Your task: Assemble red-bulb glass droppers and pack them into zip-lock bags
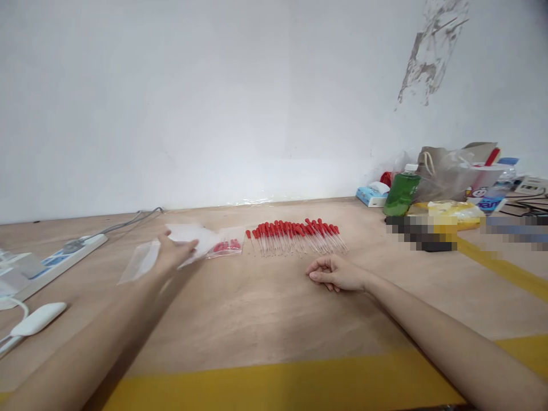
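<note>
At the left of the table, my left hand point(173, 251) is closed on a thin, translucent plastic bag point(192, 237), its thumb toward the right. Another sheet of clear plastic point(141, 261) lies under and left of that wrist. Just right of it, a flat clear bag with red rubber bulbs point(226, 246) lies on the table. A row of glass droppers with red bulbs point(291, 235) spreads across the middle, bulbs toward the wall. My right hand point(336, 274) rests in front of the droppers, fingers loosely curled in, with nothing visible in them.
A white power strip point(64, 264) and a white plug-like piece point(40, 319) lie at the left. Back right stand a tissue pack point(371, 195), a green bottle point(402, 191), a cup point(483, 180) and bags. Yellow tape point(274, 383) runs along the front edge.
</note>
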Demonstrator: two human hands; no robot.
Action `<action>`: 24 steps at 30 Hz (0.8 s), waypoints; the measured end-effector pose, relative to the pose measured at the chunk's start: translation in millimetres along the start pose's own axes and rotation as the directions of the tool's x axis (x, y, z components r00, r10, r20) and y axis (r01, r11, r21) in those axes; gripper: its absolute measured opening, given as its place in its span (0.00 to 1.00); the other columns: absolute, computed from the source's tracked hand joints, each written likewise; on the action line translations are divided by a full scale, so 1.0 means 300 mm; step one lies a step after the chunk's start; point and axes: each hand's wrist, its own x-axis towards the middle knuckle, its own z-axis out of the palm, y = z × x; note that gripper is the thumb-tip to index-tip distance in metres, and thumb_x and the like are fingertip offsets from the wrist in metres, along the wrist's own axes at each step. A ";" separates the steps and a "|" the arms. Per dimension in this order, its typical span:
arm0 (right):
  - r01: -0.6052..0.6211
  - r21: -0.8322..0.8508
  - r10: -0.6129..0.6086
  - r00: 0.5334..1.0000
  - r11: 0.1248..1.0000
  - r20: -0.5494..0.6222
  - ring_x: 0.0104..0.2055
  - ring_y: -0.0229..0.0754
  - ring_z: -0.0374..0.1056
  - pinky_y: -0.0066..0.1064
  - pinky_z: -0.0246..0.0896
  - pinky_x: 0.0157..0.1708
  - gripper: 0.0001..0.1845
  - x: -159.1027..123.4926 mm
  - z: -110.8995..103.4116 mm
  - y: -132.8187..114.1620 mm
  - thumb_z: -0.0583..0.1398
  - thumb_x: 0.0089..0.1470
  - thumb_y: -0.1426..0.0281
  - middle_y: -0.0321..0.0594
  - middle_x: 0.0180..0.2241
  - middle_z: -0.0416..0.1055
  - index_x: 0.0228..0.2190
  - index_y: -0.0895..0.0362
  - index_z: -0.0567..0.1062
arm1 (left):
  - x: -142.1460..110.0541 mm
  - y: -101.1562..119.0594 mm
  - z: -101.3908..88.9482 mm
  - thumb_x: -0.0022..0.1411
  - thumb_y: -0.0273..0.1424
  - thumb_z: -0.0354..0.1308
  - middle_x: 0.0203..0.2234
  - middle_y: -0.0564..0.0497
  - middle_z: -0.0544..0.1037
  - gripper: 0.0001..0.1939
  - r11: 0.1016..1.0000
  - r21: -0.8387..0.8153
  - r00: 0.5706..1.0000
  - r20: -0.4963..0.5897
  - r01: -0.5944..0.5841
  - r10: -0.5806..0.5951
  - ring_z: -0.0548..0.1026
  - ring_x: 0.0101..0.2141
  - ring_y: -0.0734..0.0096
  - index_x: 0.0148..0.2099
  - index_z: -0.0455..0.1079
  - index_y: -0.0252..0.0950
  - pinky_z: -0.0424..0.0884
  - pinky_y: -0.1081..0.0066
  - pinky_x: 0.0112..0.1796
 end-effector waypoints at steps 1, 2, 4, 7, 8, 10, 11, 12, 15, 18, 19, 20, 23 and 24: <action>-0.002 -0.003 0.002 1.000 1.000 -0.004 0.16 0.26 0.56 0.19 0.50 0.12 0.22 0.001 0.000 -0.001 0.59 0.43 0.55 0.32 0.23 0.63 0.34 0.60 0.69 | -0.060 0.018 0.022 0.47 0.38 0.60 0.29 0.49 0.70 0.46 1.000 -0.024 0.999 0.035 -0.018 0.019 0.72 0.25 0.70 0.58 0.36 0.28 0.69 0.71 0.26; -0.004 -0.005 0.004 1.000 1.000 -0.006 0.16 0.26 0.56 0.19 0.50 0.12 0.23 0.001 0.000 -0.001 0.60 0.43 0.55 0.33 0.23 0.63 0.34 0.60 0.69 | -0.126 0.035 0.042 0.45 0.38 0.61 0.34 0.47 0.69 0.49 0.998 -0.046 0.996 0.067 -0.050 0.053 0.72 0.29 0.69 0.60 0.33 0.32 0.70 0.69 0.29; -0.005 -0.007 0.004 1.000 1.000 -0.011 0.16 0.26 0.56 0.19 0.50 0.13 0.23 -0.001 0.001 -0.003 0.60 0.42 0.54 0.33 0.23 0.63 0.34 0.60 0.69 | -0.256 0.065 0.069 0.43 0.36 0.62 0.40 0.43 0.64 0.50 0.993 -0.015 0.988 0.103 -0.116 0.117 0.70 0.40 0.60 0.60 0.34 0.35 0.69 0.62 0.37; 0.000 -0.010 -0.001 1.000 1.000 -0.017 0.16 0.26 0.55 0.19 0.50 0.13 0.22 -0.006 0.003 -0.002 0.60 0.43 0.55 0.33 0.23 0.63 0.34 0.61 0.69 | -0.388 0.088 0.059 0.47 0.37 0.58 0.49 0.38 0.56 0.40 0.954 0.076 0.952 0.127 -0.290 0.279 0.54 0.54 0.50 0.59 0.43 0.35 0.59 0.51 0.48; 0.003 -0.013 -0.003 1.000 1.000 -0.017 0.16 0.26 0.55 0.19 0.50 0.13 0.22 -0.005 0.003 -0.001 0.59 0.43 0.56 0.33 0.23 0.64 0.34 0.60 0.69 | -0.406 0.089 0.042 0.50 0.38 0.56 0.52 0.39 0.53 0.34 0.908 0.109 0.909 0.159 -0.404 0.386 0.49 0.56 0.49 0.57 0.49 0.37 0.55 0.48 0.50; 0.015 -0.036 -0.016 1.000 0.999 -0.021 0.16 0.27 0.55 0.20 0.50 0.13 0.20 0.003 0.006 0.002 0.58 0.45 0.57 0.34 0.23 0.64 0.35 0.60 0.70 | -0.404 0.085 -0.003 0.57 0.37 0.49 0.57 0.44 0.50 0.21 0.733 0.097 0.717 0.331 -0.673 0.614 0.45 0.58 0.53 0.53 0.58 0.41 0.49 0.50 0.53; 0.034 -0.068 -0.037 0.998 0.997 -0.044 0.17 0.27 0.56 0.20 0.50 0.14 0.18 0.013 0.008 0.001 0.57 0.46 0.58 0.34 0.23 0.65 0.34 0.60 0.70 | -0.391 0.081 -0.026 0.60 0.36 0.47 0.58 0.47 0.50 0.18 0.623 0.043 0.574 0.442 -0.781 0.689 0.46 0.58 0.55 0.53 0.60 0.43 0.47 0.51 0.54; 0.062 -0.122 -0.073 0.994 0.991 -0.085 0.18 0.28 0.57 0.21 0.52 0.16 0.17 0.027 0.011 -0.003 0.57 0.46 0.59 0.35 0.23 0.66 0.33 0.60 0.71 | -0.376 0.076 -0.047 0.61 0.36 0.45 0.59 0.50 0.50 0.18 0.541 -0.009 0.456 0.529 -0.841 0.716 0.46 0.58 0.56 0.53 0.60 0.44 0.45 0.52 0.55; 0.145 -0.380 -0.249 0.937 0.914 -0.243 0.24 0.33 0.61 0.24 0.56 0.24 0.10 0.092 0.030 -0.044 0.57 0.46 0.66 0.37 0.24 0.69 0.28 0.59 0.74 | -0.359 0.065 -0.078 0.63 0.37 0.42 0.59 0.53 0.51 0.21 0.466 -0.104 0.280 0.680 -0.878 0.678 0.47 0.58 0.58 0.59 0.53 0.47 0.46 0.53 0.55; 0.153 -0.610 -0.402 0.866 0.778 -0.296 0.33 0.39 0.64 0.29 0.57 0.34 0.08 0.186 0.073 -0.130 0.56 0.46 0.70 0.40 0.29 0.71 0.26 0.56 0.76 | -0.414 0.066 -0.062 0.64 0.38 0.41 0.59 0.53 0.51 0.24 0.513 -0.077 0.319 0.702 -0.855 0.636 0.51 0.58 0.60 0.61 0.45 0.48 0.50 0.55 0.55; 0.134 -0.649 -0.428 0.846 0.749 -0.318 0.36 0.41 0.64 0.30 0.56 0.36 0.09 0.223 0.094 -0.163 0.56 0.46 0.70 0.41 0.31 0.71 0.26 0.56 0.76 | -0.439 0.069 -0.052 0.64 0.38 0.41 0.59 0.52 0.52 0.24 0.532 -0.047 0.355 0.695 -0.846 0.626 0.52 0.57 0.59 0.61 0.45 0.48 0.51 0.55 0.54; 0.089 -0.663 -0.413 0.841 0.743 -0.349 0.37 0.42 0.65 0.31 0.56 0.36 0.08 0.261 0.117 -0.195 0.56 0.46 0.69 0.42 0.33 0.71 0.25 0.55 0.76 | -0.462 0.072 -0.043 0.63 0.39 0.41 0.59 0.52 0.53 0.24 0.551 -0.009 0.401 0.676 -0.834 0.618 0.53 0.56 0.59 0.61 0.45 0.48 0.53 0.55 0.54; -0.042 -0.630 -0.288 0.865 0.775 -0.412 0.39 0.45 0.65 0.32 0.55 0.35 0.08 0.381 0.192 -0.267 0.57 0.47 0.67 0.41 0.34 0.71 0.26 0.55 0.75 | -0.479 0.078 -0.031 0.63 0.39 0.41 0.57 0.51 0.57 0.22 0.584 0.059 0.503 0.582 -0.810 0.639 0.55 0.56 0.57 0.60 0.50 0.47 0.55 0.53 0.53; -0.062 -0.625 -0.271 0.865 0.778 -0.423 0.39 0.45 0.65 0.33 0.55 0.35 0.09 0.418 0.216 -0.280 0.56 0.48 0.66 0.42 0.34 0.71 0.28 0.56 0.75 | -0.466 0.078 -0.034 0.63 0.38 0.41 0.56 0.51 0.57 0.22 0.579 0.048 0.502 0.561 -0.814 0.659 0.55 0.56 0.57 0.59 0.52 0.46 0.55 0.53 0.53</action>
